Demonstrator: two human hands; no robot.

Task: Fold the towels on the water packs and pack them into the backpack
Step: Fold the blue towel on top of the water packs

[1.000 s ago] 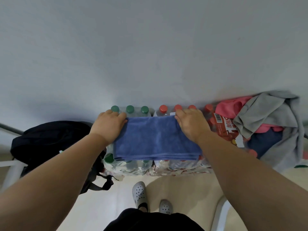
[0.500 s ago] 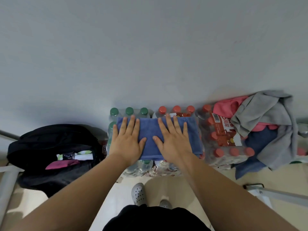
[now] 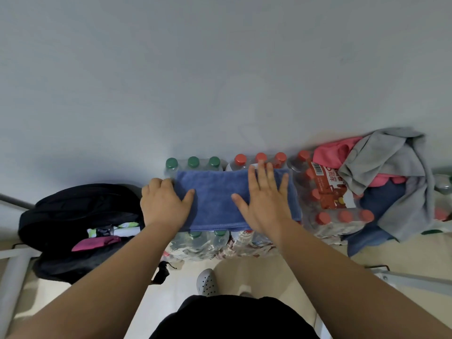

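The person wears a black garment (image 3: 232, 319) across the lower middle of the view and pale grey clog-style shoes (image 3: 206, 282) perforated with small round holes, while both forearms (image 3: 117, 277) are uncovered down to the bare left hand (image 3: 163, 204) and right hand (image 3: 264, 201)

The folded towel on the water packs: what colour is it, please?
The folded cloth towel is plain blue, clearest in the head view.
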